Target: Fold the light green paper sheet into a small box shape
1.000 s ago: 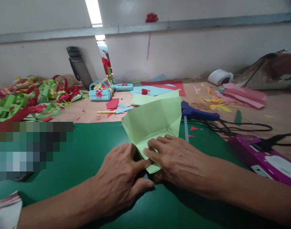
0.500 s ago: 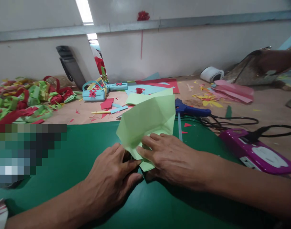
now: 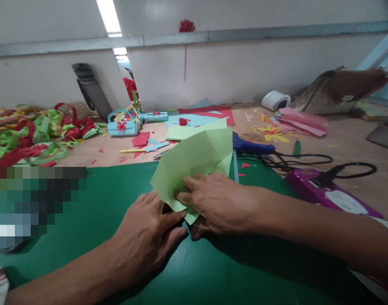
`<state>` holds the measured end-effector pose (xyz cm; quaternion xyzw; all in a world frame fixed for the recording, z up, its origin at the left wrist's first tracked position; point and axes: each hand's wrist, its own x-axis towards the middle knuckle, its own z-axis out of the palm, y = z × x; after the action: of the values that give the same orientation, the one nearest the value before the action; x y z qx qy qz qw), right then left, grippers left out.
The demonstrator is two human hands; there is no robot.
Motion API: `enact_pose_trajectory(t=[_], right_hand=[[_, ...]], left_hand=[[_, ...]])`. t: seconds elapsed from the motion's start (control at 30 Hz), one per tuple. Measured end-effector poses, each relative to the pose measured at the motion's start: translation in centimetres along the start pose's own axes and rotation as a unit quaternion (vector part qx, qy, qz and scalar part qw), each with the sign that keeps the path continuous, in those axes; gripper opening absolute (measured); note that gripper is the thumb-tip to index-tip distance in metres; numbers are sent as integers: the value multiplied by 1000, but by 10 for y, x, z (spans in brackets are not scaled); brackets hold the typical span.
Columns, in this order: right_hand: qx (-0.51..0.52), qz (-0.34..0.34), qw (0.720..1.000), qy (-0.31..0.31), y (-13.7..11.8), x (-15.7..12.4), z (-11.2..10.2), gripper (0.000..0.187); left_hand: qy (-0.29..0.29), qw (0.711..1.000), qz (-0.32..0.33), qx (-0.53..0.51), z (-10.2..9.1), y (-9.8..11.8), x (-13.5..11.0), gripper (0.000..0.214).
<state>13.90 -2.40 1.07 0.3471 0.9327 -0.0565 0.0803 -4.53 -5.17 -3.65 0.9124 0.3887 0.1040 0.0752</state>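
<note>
A sheet of light green paper, creased and partly folded, stands tilted up above the green mat. My left hand is closed at its lower left edge, with thumb and forefinger near the bottom corner; some of its fingers are hidden behind the paper. Over the lower right part lies my right hand, its fingers pressing on the inner face and its thumb below the bottom edge. Behind the sheet sits a blue glue gun, a clear glue stick in front of it.
To the right is a purple power strip with a black cable. Blue paper boxes and a heap of coloured paper pieces lie at the back left. Farther back are a grey bottle, a white roll and a brown bag.
My right hand has shifted slightly up and left, its fingers pressing further over the paper. The sheet tilts a little differently. My left hand stays nearly in place.
</note>
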Motion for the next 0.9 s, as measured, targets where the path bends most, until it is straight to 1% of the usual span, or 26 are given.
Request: enact_pose_trajectory(t=[0.1,0.27,0.47,0.57,0.7,0.83,0.9], right_hand=[[-4,3,1000,-13,1,2,-2,55],[-11,1,999,-33,1,-3,-8,47],[-23,-1,998,-51,3,-12,-10,47],[-23,-3,998,-52,5,-17,-11,45],[-9,-21,998,-60,7,-24,-15,34],[4,-21,995,-95,9,-30,-18,24],[16,-19,995,-98,11,-31,-17,21]], left_hand=[[9,1000,0,0,1,-1,-1,27],[24,1000,-4,4,3,0,-4,26],[-11,1000,-12,-11,-1,1,-3,28],[-11,1000,-11,-4,-2,1,-3,27],[-12,1000,-11,1,-2,2,-3,28],[-16,1000,-9,0,-3,1,-3,27],[-16,1000,-5,-1,-4,1,-3,26]])
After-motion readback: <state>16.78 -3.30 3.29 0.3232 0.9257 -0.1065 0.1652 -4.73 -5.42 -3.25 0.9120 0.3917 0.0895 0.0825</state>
